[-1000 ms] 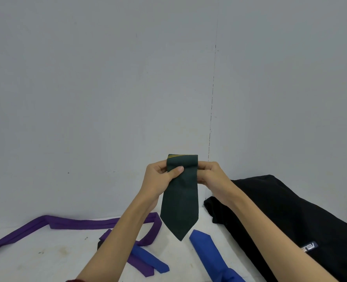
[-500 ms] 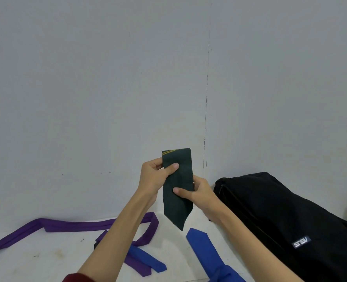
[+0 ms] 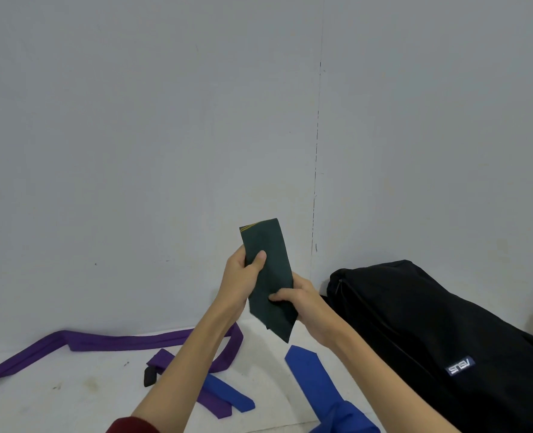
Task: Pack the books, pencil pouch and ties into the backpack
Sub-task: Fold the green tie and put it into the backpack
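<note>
- The green tie (image 3: 269,278) is folded and held up in the air, to the left of the backpack (image 3: 430,332) and above the floor.
- One second ago both hands pinched the tie's top corners; now the right hand (image 3: 299,303) is lower and pinches the tie's lower part between thumb and fingers.
- The left hand (image 3: 243,276) still grips the upper left edge, with its thumb pressed on the front.
- The tie now leans, its top edge tilted to the left, and its pointed end hangs shorter than before.
- The black backpack lies on its side on the white floor (image 3: 71,401), against the grey wall (image 3: 134,151).
- Left of the backpack, a blue tie (image 3: 318,382) lies on the floor.
- Further left, a purple tie (image 3: 118,342) stretches along the wall, crossing another blue piece (image 3: 227,398).
</note>
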Motion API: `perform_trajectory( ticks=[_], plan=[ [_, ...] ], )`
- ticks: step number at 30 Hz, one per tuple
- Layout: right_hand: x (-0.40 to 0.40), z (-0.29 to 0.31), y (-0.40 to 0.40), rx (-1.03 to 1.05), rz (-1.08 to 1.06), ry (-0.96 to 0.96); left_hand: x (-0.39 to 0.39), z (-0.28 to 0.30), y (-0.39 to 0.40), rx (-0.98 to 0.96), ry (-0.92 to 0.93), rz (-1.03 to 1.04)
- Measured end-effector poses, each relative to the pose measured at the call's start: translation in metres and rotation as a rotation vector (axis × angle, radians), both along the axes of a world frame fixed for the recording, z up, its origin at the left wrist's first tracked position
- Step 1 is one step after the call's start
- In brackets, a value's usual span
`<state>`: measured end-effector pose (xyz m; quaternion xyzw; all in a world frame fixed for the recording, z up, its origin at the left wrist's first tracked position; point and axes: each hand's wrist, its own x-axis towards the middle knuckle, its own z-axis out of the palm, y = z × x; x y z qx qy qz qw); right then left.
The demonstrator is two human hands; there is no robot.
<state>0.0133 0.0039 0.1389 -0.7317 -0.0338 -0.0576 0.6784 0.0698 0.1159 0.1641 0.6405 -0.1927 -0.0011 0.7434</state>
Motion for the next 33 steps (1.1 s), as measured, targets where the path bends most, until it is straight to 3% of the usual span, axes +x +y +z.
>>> perform_trajectory(
  ticks=[7, 17, 23, 28, 30, 31, 33],
  plan=[
    [-0.003, -0.008, 0.008, -0.117, -0.138, -0.038, -0.006, -0.001, -0.010, 0.049, -0.118, 0.068],
    [-0.020, -0.012, -0.013, -0.004, 0.025, 0.054, -0.010, -0.011, -0.022, 0.091, -0.087, 0.037],
    [-0.040, -0.024, -0.040, -0.132, -0.052, 0.101, -0.015, -0.022, -0.031, 0.164, -0.113, -0.064],
    [-0.069, -0.024, -0.069, -0.380, -0.102, 0.203, -0.018, -0.041, -0.047, 0.165, -0.026, -0.171],
    [-0.078, -0.016, -0.094, -0.481, -0.250, 0.225, -0.014, -0.047, -0.049, 0.147, 0.038, -0.225],
    [-0.082, -0.011, -0.108, -0.607, -0.388, 0.227, -0.012, -0.049, -0.049, 0.150, 0.071, -0.267],
    [-0.093, -0.003, -0.135, -1.089, -0.619, 0.264, -0.012, -0.054, -0.052, 0.153, 0.147, -0.379]
  ],
)
